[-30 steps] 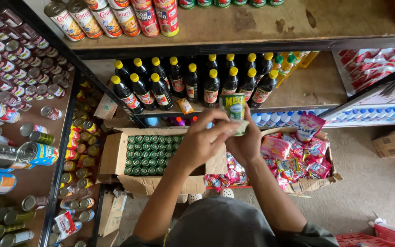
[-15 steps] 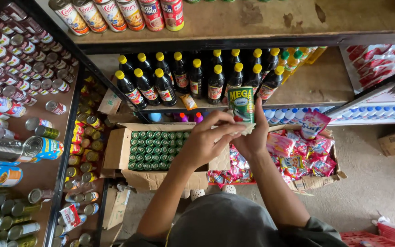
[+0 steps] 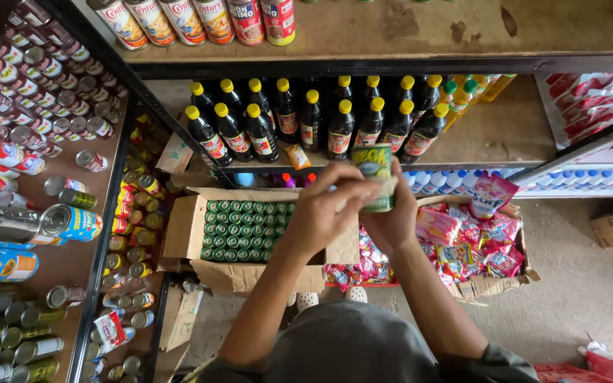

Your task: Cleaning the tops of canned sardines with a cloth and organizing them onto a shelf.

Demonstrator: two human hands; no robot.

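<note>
While box unmoved: both hands gripping green can, now lower vs. prev.

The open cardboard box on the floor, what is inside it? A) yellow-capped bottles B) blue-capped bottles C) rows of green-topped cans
C: the open cardboard box below the left hand is packed with rows of green-topped cans; the dark bottles with yellow caps stand on the shelf above.

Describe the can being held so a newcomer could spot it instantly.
Start at the shelf of dark yellow-capped bottles. Just below it, both hands grip one green can. Unlike the cans packed in the open cardboard box, it is raised, alone.
</note>
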